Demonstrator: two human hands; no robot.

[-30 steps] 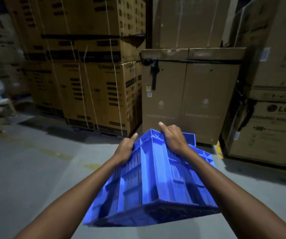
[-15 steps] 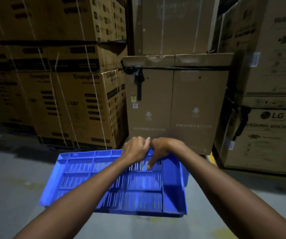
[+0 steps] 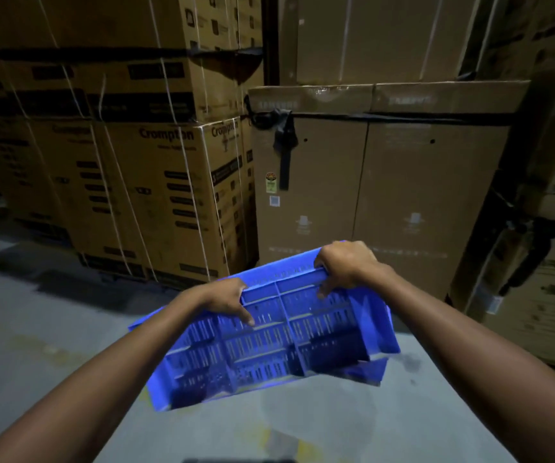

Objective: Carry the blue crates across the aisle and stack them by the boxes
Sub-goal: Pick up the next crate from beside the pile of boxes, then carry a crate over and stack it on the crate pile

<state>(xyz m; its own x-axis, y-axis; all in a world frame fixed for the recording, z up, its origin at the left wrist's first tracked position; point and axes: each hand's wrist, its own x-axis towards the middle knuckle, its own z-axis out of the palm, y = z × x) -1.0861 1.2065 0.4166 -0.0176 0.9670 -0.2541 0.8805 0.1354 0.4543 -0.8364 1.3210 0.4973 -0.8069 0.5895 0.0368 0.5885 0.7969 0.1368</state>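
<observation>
Here the blue crate (image 3: 269, 342) is the thing to place everything by: it hangs in the air above the grey floor (image 3: 52, 362), tilted so that its slotted, ribbed side faces the camera, its far rim higher than its near edge. Both forearms reach forward to it. The left hand (image 3: 226, 299) is clamped on the far rim toward the crate's left end, fingers curled over the edge and lying on the slatted face. The right hand (image 3: 346, 265) is clamped on the same rim toward the crate's right end, fingers hooked over and pointing down the face.

I judge the crate stiff and fairly light: moulded plastic, full of slots, apparently empty, and it holds its shape in a rim grip alone. The smooth plastic could slide in the palms, so the thick rim is the sound place to hold, hands spread wide apart. A grip on one long edge lets it swing; taking both short ends would steady it for stacking.

Beyond the crate, near, stand the plain cardboard boxes (image 3: 369, 195). To their left rises the strapped Crompton stack (image 3: 155, 182).
</observation>
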